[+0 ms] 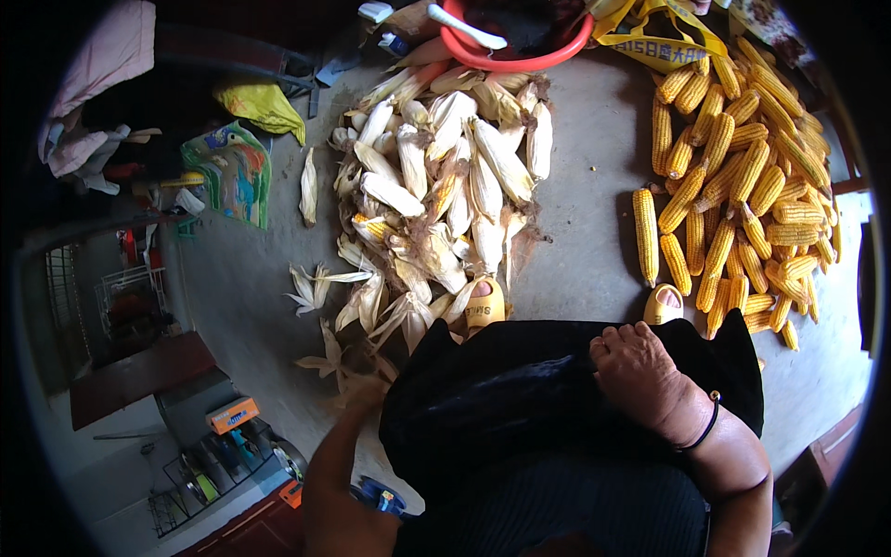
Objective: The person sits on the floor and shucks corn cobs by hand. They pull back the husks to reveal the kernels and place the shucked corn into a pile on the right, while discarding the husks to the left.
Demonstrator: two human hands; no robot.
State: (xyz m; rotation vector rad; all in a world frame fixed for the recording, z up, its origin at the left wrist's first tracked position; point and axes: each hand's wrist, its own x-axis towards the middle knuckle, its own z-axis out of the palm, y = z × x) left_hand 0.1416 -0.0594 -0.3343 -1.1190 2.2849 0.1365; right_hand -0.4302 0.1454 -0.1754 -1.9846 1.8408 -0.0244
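Note:
My right hand [635, 369] rests on the black cloth [501, 390] over my lap, its fingers curled; whether anything is under them is hidden. At the lower left, my left hand [367, 391] is blurred beside loose corn husks [333, 351], and its fingers cannot be made out. Before my feet lies a heap of corn ears in pale dry husks [445, 174], some with yellow kernels showing. To the right spreads a pile of husked yellow corn cobs [738, 174]. One husked cob [645, 237] lies at that pile's left edge, near the yellow slipper [663, 305] on my right foot.
A red plastic basin [518, 64] stands beyond the husked ears, with a white-handled object across its rim. A yellow bag [661, 45] lies at the top right. Yellow and patterned sacks [233, 174] are on the left. A metal rack [223, 466] stands at the lower left.

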